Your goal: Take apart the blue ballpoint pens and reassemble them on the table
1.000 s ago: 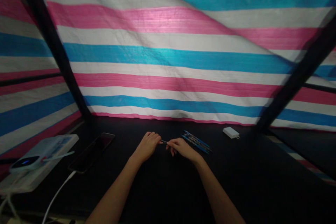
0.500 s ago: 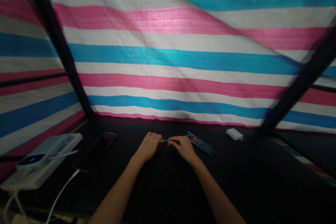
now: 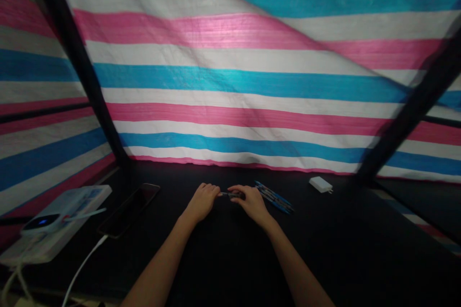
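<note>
Over the black tabletop (image 3: 223, 259), a thin dark pen (image 3: 224, 194) spans the gap between my hands; only a short grey stretch of it shows. My left hand (image 3: 205, 200) is closed around its left end, fingers folded over. At the other end, my right hand (image 3: 251, 204) holds it with thumb and forefinger curved round it, a small gap showing between them. Whether the pen is whole or one part cannot be made out. Just right of my right hand lie several blue pens (image 3: 274, 196) side by side, slanting down to the right.
A phone (image 3: 129, 209) with a white cable (image 3: 83, 263) lies at left. Beside it, a pale blue device with a lit display (image 3: 43, 222) rests on a whitish box (image 3: 77, 235). A white charger plug (image 3: 320, 184) sits at right. Striped sheeting (image 3: 245, 124) and dark posts (image 3: 84, 64) enclose the table.
My right thumb and forefinger have loosened from a tight pinch into a wider curve round the pen's right end. My left hand keeps its grip. The view has shifted slightly.
</note>
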`<action>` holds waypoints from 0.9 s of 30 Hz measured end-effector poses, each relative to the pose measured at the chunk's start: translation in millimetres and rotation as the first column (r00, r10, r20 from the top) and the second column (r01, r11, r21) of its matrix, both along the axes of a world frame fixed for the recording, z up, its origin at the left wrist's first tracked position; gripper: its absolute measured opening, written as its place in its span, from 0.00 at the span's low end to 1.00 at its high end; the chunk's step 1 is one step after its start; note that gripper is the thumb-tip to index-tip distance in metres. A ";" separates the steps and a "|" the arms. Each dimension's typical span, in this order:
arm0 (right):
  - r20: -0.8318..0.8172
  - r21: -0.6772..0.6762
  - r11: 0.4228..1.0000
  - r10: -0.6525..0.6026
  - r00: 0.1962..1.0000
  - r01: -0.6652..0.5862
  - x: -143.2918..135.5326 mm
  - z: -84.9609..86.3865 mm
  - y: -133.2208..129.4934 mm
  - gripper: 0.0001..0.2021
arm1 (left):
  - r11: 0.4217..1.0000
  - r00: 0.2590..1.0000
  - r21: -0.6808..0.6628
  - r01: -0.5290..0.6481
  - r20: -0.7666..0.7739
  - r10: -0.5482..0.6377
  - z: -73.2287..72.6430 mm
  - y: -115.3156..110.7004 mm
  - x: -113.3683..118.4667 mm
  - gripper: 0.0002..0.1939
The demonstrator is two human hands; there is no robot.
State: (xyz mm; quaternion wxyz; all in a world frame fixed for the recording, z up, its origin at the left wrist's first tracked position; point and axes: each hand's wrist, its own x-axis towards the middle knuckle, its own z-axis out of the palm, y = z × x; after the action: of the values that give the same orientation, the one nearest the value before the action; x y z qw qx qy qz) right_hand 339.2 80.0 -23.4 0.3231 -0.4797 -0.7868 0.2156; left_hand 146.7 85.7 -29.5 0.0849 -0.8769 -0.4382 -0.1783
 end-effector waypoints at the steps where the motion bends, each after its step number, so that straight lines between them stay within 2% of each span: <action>1: -0.011 -0.013 1.000 -0.002 1.000 0.002 0.8 0.0 0.3 0.14 | 1.000 1.000 0.004 -0.001 -0.005 0.001 -0.2 0.0 0.1 0.08; 5: 0.012 -0.202 0.978 0.056 0.998 -0.052 2.3 -0.7 -0.2 0.20 | 1.000 1.000 0.014 0.011 -0.026 -0.010 -1.3 0.0 0.0 0.07; 8: 0.012 -0.121 0.992 0.036 0.999 -0.034 2.6 -1.3 -0.2 0.11 | 1.000 1.000 0.011 0.017 -0.024 -0.016 -1.1 -0.3 -0.5 0.07; 10: -0.039 -0.076 0.997 0.011 0.999 -0.014 3.1 -2.0 0.5 0.14 | 1.000 1.000 0.008 0.018 -0.019 -0.018 -0.6 -0.6 -0.6 0.08; 14: -0.048 -0.243 0.966 0.074 0.996 -0.083 5.4 -3.4 2.7 0.17 | 1.000 0.999 0.016 0.027 -0.029 -0.026 -0.5 -1.0 0.5 0.08; 15: -0.024 -0.246 0.965 0.088 0.996 -0.091 6.3 -3.7 3.2 0.18 | 0.999 0.999 0.016 0.028 -0.035 -0.027 -0.6 -1.0 1.0 0.08; 17: 0.008 -0.168 0.984 0.069 0.998 -0.066 8.0 -4.4 4.0 0.12 | 1.000 0.999 0.012 0.029 -0.044 -0.029 -0.6 -1.2 1.6 0.08; 19: -0.024 -0.111 0.993 0.032 0.999 -0.035 8.9 -5.7 4.6 0.15 | 0.999 0.998 0.010 0.033 -0.045 -0.033 -0.3 -1.4 2.0 0.08; 23: -0.099 -0.294 0.944 0.125 0.987 -0.149 6.6 -8.8 4.7 0.14 | 0.999 0.998 0.017 0.047 -0.045 -0.047 0.9 -2.1 2.2 0.08; 25: -0.085 -0.250 0.959 0.115 0.990 -0.133 4.7 -8.7 3.8 0.11 | 0.999 0.998 0.016 0.037 -0.046 -0.037 1.7 -2.4 2.3 0.09; 27: -0.090 -0.128 0.990 0.039 0.995 -0.050 3.1 -7.3 2.3 0.11 | 1.000 0.999 0.016 0.025 -0.044 -0.025 2.2 -2.4 2.3 0.09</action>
State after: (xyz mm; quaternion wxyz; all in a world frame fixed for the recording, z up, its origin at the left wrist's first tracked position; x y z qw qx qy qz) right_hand 342.3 82.3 -30.7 0.3201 -0.4722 -0.7668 0.2943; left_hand 149.0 83.3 -27.3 0.0993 -0.8853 -0.4237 -0.1636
